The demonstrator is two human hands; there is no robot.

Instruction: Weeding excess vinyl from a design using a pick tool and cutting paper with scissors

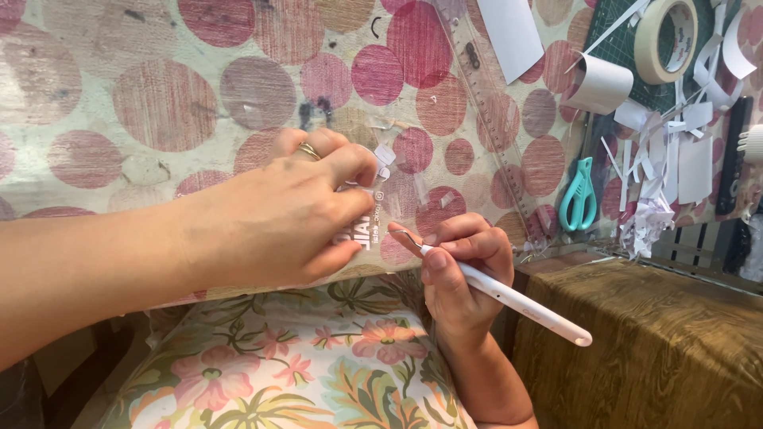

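At counter near edge: left hand point(306, 210) pinching thin clear plastic sheet point(380, 195), likely light, limp, slippery; right hand point(465, 266) closed around white pen-shaped tool point(509, 298).

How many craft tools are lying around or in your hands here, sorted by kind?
White craft knife, in the right hand: 1
Teal scissors: 1
Clear rulers: 1
Tape rolls: 1
Total: 4
The left hand presses a clear sheet, not counted.
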